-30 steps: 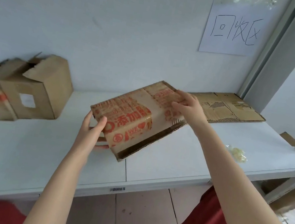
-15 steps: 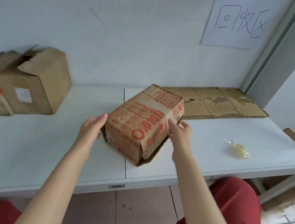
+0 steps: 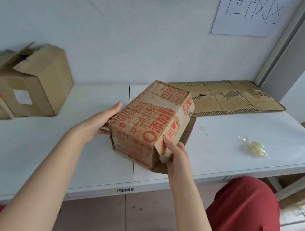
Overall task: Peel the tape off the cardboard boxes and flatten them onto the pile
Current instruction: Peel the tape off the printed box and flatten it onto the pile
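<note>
L hand [image 3: 95, 126] flat vs printed box [image 3: 146, 122] side; R hand [image 3: 176, 153] pinches its near flap.

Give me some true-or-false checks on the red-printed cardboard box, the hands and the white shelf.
1. Both the left hand and the right hand touch the red-printed cardboard box. True.
2. The flattened brown cardboard sheet lies at the back right of the white shelf. True.
3. The crumpled clear tape wad lies on that sheet. False: the wad lies on bare shelf, apart from it.
4. The plain brown cardboard box with a white label stands right of the printed box. False: it stands to its left.
</note>
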